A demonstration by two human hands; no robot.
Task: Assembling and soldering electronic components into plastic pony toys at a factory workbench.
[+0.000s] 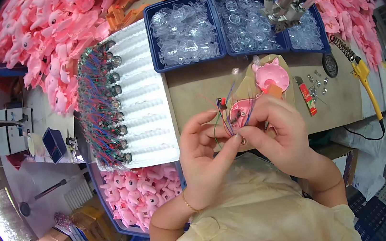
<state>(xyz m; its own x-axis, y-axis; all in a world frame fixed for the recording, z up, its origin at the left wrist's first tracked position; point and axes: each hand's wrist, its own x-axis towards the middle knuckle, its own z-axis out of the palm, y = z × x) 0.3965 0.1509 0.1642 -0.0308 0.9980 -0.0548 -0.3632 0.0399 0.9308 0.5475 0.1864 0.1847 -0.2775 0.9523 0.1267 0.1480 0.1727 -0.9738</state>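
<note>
Matte brown table [187,90]: far, blue bins [191,65] of glossy clear plastic parts [184,30]; left, ridged white foam [143,88]. At its near edge, the left hand [204,153] and right hand [278,131] pinch thin coloured wires [228,125], grip closed, beside a smooth pink shell [239,111].

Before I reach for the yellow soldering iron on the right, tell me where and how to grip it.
Best grip the yellow soldering iron by its slender handle, from the near side, with your right hand: the handle points toward you, the black cord leaves its near end, and its far end meets the dark coil spring.
</note>
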